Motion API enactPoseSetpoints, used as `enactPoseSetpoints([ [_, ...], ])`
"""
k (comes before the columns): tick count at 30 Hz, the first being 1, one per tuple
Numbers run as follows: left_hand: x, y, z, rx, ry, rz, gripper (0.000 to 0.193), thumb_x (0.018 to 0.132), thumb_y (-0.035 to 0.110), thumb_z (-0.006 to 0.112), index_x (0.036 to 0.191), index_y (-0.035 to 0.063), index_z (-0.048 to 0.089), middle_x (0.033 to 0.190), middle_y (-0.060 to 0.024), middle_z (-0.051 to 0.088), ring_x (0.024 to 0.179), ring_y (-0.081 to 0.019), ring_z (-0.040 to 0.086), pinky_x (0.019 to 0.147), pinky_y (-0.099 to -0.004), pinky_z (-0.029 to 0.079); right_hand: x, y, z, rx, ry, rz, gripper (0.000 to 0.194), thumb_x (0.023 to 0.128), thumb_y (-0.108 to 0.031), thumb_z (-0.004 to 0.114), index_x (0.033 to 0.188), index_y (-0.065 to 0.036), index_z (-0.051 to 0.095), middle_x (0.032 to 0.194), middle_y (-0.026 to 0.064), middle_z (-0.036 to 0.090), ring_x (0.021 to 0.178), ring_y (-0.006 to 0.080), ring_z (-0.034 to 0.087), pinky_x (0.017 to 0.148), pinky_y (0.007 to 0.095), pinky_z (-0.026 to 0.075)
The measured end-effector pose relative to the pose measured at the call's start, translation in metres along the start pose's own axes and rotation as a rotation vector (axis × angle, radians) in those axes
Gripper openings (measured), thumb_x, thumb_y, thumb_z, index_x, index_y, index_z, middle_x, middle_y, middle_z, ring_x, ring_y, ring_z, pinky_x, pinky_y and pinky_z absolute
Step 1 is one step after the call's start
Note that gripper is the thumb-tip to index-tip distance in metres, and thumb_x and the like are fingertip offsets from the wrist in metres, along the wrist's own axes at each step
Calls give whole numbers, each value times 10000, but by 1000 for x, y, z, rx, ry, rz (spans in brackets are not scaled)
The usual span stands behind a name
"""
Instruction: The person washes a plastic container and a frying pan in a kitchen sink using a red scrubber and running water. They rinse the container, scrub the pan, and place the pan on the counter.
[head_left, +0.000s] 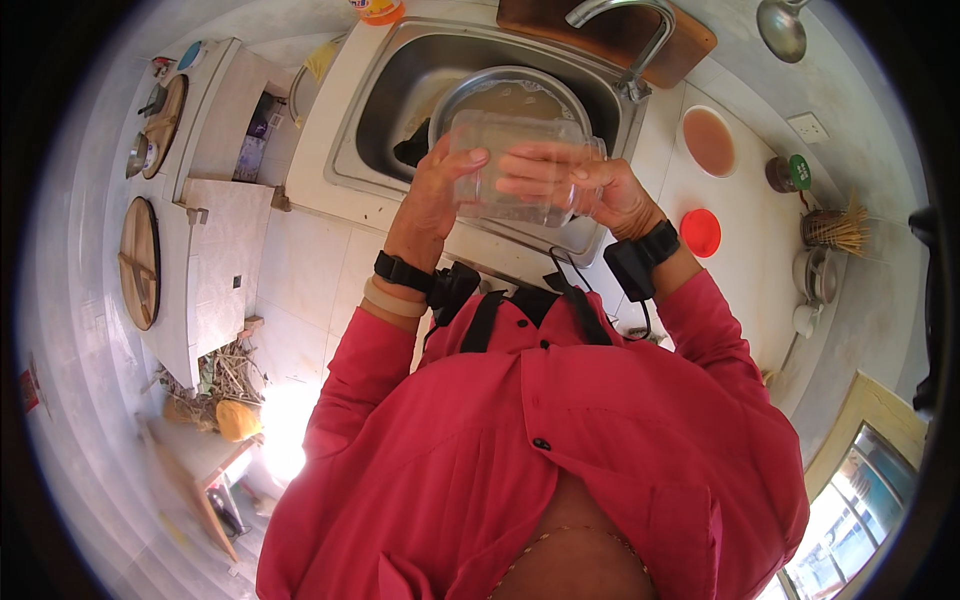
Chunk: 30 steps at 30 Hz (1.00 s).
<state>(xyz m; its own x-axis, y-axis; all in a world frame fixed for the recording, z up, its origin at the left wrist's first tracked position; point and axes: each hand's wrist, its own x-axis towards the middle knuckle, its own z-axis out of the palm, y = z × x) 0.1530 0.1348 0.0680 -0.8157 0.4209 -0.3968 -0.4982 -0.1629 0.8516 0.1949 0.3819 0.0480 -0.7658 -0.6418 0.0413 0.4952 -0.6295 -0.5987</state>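
Note:
Both hands hold a clear plastic jar (517, 135) sideways above the sink. My left hand (439, 176) grips its left end, with the thumb on the near wall. At the ribbed neck on the right is my right hand (611, 191); its fingers show through the clear wall, and whether they are inside or behind it I cannot tell. Beneath the jar, a round metal basin (439, 105) of cloudy water stands in the stainless steel sink (375, 97). A dark cloth-like thing (409, 152) lies beside the basin.
A chrome faucet (660, 37) rises behind the sink, before a wooden cutting board (694, 45). On the right counter are a red lid (700, 232), a bowl of reddish-brown liquid (709, 140), a green-lidded jar (798, 173) and a chopstick holder (817, 227). An orange bottle (381, 10) stands at the back left.

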Motion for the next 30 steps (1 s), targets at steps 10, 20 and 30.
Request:
enactPoseSetpoints([
  [10,3,-15,-20,36,95,69,891,778,433,780,1519,64,450,1313,-83,581,1227,-245,480,936,-550,439,3,9,-24,-236,337,5,412,963,-197,682,1300,31,615,1149,132,707,1072,261,698,980,378,541],
  [20,55,-66,-50,-398,171,-78,609,890,578,678,1277,121,570,1210,-219,659,1085,-399,655,881,-655,538,-25,-52,-155,-1528,1617,-368,664,908,-254,727,1434,61,473,1328,270,619,1224,418,599,1091,480,448],
  [30,140,-76,-23,-631,9,-150,843,885,678,623,1437,51,511,1268,-281,609,1147,-472,603,1016,-704,436,-25,-49,-197,-1654,1339,-50,497,925,-173,625,1406,-61,570,1250,263,673,1126,472,639,997,510,500],
])
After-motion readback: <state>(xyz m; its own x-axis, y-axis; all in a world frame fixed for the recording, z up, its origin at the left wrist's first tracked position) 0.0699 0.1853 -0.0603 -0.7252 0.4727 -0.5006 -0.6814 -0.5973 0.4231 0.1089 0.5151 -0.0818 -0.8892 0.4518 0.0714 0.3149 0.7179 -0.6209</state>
